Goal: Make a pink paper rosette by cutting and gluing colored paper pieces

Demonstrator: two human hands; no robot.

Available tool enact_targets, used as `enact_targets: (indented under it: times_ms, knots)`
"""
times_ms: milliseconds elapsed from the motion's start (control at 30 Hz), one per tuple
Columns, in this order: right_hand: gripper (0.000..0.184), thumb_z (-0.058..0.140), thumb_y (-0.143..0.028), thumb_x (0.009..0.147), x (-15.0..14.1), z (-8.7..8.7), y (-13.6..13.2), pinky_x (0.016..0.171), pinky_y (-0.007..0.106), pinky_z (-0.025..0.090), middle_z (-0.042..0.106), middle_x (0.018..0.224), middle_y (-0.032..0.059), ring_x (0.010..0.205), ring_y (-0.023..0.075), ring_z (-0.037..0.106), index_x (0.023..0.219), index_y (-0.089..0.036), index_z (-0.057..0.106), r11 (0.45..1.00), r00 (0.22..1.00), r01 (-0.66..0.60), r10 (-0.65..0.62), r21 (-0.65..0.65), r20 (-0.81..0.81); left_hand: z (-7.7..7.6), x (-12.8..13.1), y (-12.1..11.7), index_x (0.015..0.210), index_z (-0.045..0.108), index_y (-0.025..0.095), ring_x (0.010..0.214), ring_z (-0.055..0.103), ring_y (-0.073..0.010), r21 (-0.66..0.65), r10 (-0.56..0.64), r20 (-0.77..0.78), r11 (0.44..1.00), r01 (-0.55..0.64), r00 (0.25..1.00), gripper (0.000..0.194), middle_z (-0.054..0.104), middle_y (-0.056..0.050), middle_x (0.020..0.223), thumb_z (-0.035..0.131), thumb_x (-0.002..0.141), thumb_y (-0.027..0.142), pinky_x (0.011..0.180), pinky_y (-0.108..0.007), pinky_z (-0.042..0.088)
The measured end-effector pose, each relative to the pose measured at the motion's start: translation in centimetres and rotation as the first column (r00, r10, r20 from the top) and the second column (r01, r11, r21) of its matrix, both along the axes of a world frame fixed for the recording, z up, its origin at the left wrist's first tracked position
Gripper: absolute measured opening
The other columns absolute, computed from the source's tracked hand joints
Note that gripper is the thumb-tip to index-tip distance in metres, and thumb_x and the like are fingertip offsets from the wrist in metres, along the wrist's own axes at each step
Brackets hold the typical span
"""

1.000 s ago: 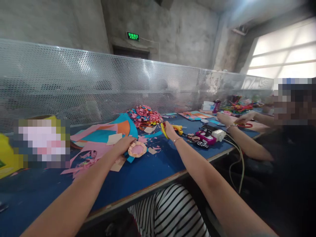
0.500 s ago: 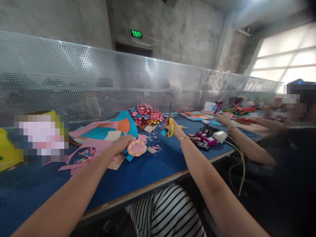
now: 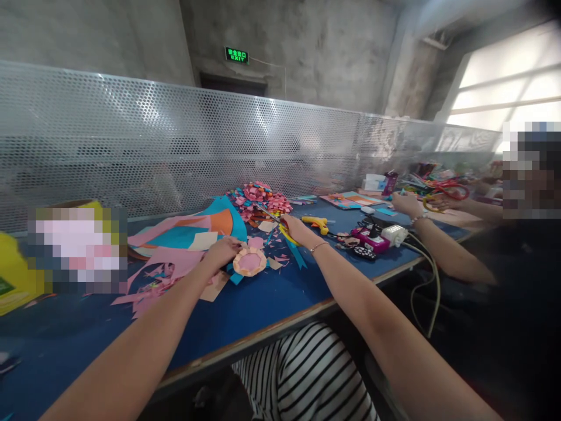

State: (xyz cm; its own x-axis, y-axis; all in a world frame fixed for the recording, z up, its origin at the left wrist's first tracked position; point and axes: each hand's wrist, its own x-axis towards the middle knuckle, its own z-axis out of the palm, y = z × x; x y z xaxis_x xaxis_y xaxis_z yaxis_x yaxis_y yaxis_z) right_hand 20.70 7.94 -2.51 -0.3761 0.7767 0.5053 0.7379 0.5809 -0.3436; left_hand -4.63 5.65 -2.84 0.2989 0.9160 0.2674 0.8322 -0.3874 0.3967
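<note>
Now the yellow-handled scissors [image 3: 288,234] have been lowered, closed in the right hand [image 3: 297,228], blades brought beside the paper pile [image 3: 258,197]. On the worktop [image 3: 280,304], the rosette [image 3: 249,262] is flanked by the left hand [image 3: 224,250], fingers part-curled; whether it is gripped cannot be told.
</note>
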Motion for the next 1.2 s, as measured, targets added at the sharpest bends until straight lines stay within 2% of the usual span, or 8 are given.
enact_targets:
  times_ms: [200, 367, 433, 533, 733, 867, 1000, 1200]
  knots:
    - [0.025, 0.046, -0.006, 0.076, -0.1, 0.3, -0.5, 0.079, 0.030, 0.042, 0.061, 0.093, 0.0113, 0.087, 0.0182, 0.056, 0.099, -0.012, 0.050, 0.997, 0.993, -0.025, 0.034, 0.076, -0.114, 0.7, 0.5, -1.2, 0.060, 0.065, 0.020, 0.055, 0.053, -0.0174, -0.026, 0.233, 0.295, 0.971, -0.236, 0.927, 0.017, 0.056, 0.000, 0.048, 0.060, 0.060, 0.037, 0.052, -0.026, 0.034]
    - [0.028, 0.046, -0.010, 0.077, -1.8, 0.6, -1.2, 0.082, 0.031, 0.042, 0.060, 0.097, 0.0095, 0.089, 0.0175, 0.056, 0.105, -0.013, 0.049, 0.995, 0.985, -0.096, 0.096, 0.012, -0.142, 1.8, 0.8, -1.9, 0.059, 0.059, 0.016, 0.058, 0.052, -0.0139, -0.060, 0.155, 0.754, 0.984, -0.168, 0.638, 0.028, 0.057, 0.001, 0.055, 0.072, 0.047, 0.038, 0.056, -0.025, 0.037]
    - [0.033, 0.050, -0.013, 0.074, -2.6, 0.6, -1.6, 0.083, 0.032, 0.041, 0.060, 0.100, 0.0088, 0.091, 0.0181, 0.055, 0.107, -0.014, 0.048, 0.992, 0.982, -0.128, 0.128, 0.009, -0.137, 2.1, 1.0, -2.1, 0.065, 0.060, 0.015, 0.061, 0.054, -0.0135, -0.064, 0.116, 0.849, 0.991, -0.119, 0.516, 0.033, 0.060, 0.000, 0.061, 0.074, 0.045, 0.038, 0.059, -0.025, 0.040]
    - [0.039, 0.054, -0.013, 0.071, -3.5, 0.5, -2.2, 0.087, 0.033, 0.039, 0.058, 0.105, 0.0101, 0.095, 0.0191, 0.054, 0.110, -0.014, 0.047, 0.985, 0.975, -0.168, 0.171, 0.038, -0.141, 2.2, 1.5, -2.6, 0.069, 0.061, 0.014, 0.064, 0.055, -0.0137, -0.098, 0.129, 0.886, 0.991, -0.091, 0.446, 0.035, 0.061, -0.001, 0.066, 0.073, 0.045, 0.036, 0.062, -0.027, 0.043]
    - [0.033, 0.056, -0.025, 0.075, -4.1, 0.7, -3.2, 0.080, 0.032, 0.042, 0.059, 0.096, 0.0095, 0.086, 0.0178, 0.055, 0.105, -0.014, 0.047, 0.979, 0.944, -0.188, 0.202, 0.081, -0.260, 2.3, 2.7, -3.4, 0.070, 0.061, 0.016, 0.068, 0.056, -0.0142, -0.132, 0.119, 0.833, 0.991, -0.015, 0.540, 0.028, 0.062, 0.000, 0.069, 0.069, 0.049, 0.031, 0.066, -0.027, 0.044]
    - [0.037, 0.061, -0.033, 0.072, -4.3, 0.8, -3.5, 0.071, 0.028, 0.045, 0.058, 0.080, 0.0013, 0.074, 0.0139, 0.056, 0.101, -0.018, 0.043, 0.933, 0.843, -0.360, 0.321, -0.009, -0.432, 2.6, 3.5, -4.2, 0.067, 0.060, 0.016, 0.060, 0.056, -0.0136, -0.130, 0.080, 0.795, 0.991, 0.040, 0.601, 0.022, 0.061, 0.000, 0.061, 0.066, 0.052, 0.031, 0.059, -0.026, 0.043]
    - [0.031, 0.062, -0.033, 0.070, -4.8, 0.7, -3.6, 0.062, 0.024, 0.044, 0.049, 0.070, -0.0046, 0.062, 0.0091, 0.049, 0.091, -0.020, 0.043, 0.864, 0.740, -0.499, 0.386, -0.067, -0.551, 2.8, 4.2, -4.7, 0.063, 0.056, 0.017, 0.052, 0.054, -0.0129, -0.147, 0.080, 0.778, 0.987, 0.057, 0.623, 0.021, 0.059, 0.001, 0.055, 0.067, 0.053, 0.032, 0.054, -0.026, 0.043]
    - [0.020, 0.058, -0.025, 0.072, -5.5, 0.5, -3.9, 0.060, 0.023, 0.045, 0.044, 0.066, -0.0055, 0.061, 0.0084, 0.045, 0.086, -0.019, 0.045, 0.832, 0.680, -0.551, 0.403, -0.064, -0.613, 3.1, 4.5, -5.0, 0.068, 0.058, 0.015, 0.057, 0.060, -0.0167, -0.178, 0.058, 0.776, 0.975, 0.130, 0.628, 0.029, 0.065, -0.003, 0.064, 0.070, 0.050, 0.034, 0.055, -0.029, 0.045]
